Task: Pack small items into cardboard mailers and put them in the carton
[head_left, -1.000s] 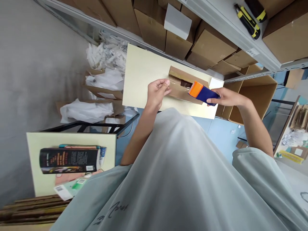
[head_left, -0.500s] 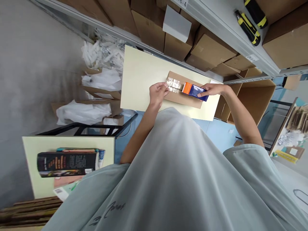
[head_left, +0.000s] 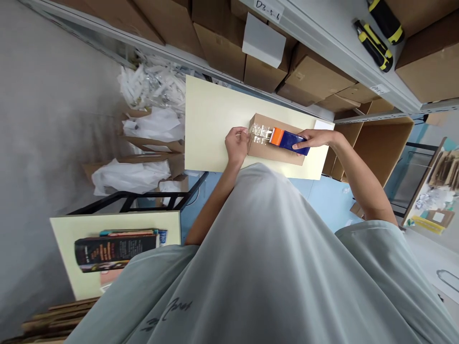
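Pale cream tabletop [head_left: 211, 124] stretches beyond the person's grey-green shirt [head_left: 265, 248], and on it sits a cardboard box [head_left: 273, 152], its long axis running left to right, the right end angled slightly nearer the body. A blue-and-orange tape dispenser [head_left: 292, 142] lies along the box's top, orange end toward the left hand [head_left: 236, 147]; clear tape [head_left: 258, 134] shows between. The right hand [head_left: 313, 139] is closed round the dispenser's blue end, its lower fingers mostly hidden. The left hand's thumb and fingers are bunched at the box's left end; whether they pinch tape cannot be told. Farther off, shelved cartons [head_left: 218, 48] and a black-and-yellow tool [head_left: 385, 21] are cut off by the top edge.
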Action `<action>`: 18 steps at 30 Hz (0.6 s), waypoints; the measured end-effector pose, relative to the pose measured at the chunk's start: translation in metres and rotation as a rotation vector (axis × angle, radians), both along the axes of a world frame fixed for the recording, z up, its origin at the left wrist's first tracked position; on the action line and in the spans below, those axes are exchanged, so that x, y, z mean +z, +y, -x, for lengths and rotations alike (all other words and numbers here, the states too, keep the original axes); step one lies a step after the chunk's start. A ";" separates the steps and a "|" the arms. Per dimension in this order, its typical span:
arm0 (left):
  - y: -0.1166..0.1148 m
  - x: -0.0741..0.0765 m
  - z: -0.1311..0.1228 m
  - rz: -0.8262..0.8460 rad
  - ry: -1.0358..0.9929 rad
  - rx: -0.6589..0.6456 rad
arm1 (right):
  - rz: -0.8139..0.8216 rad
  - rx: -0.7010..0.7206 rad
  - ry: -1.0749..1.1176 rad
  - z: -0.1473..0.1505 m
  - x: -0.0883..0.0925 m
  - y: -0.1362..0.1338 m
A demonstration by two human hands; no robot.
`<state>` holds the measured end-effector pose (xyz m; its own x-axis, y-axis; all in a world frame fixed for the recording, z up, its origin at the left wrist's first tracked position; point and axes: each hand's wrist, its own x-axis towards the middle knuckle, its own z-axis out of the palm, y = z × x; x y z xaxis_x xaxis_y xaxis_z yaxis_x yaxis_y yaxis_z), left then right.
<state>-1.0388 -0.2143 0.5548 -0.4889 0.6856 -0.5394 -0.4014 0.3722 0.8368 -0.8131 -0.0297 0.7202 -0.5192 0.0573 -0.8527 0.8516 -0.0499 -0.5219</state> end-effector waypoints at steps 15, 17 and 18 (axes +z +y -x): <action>0.007 -0.045 0.010 0.141 -0.068 -0.159 | 0.015 0.087 -0.062 0.019 -0.009 -0.003; 0.005 -0.046 0.012 0.156 0.057 -0.179 | 0.014 0.095 -0.070 0.020 -0.009 -0.003; 0.004 -0.046 0.014 0.167 0.132 -0.173 | 0.023 0.103 -0.067 0.020 -0.009 -0.004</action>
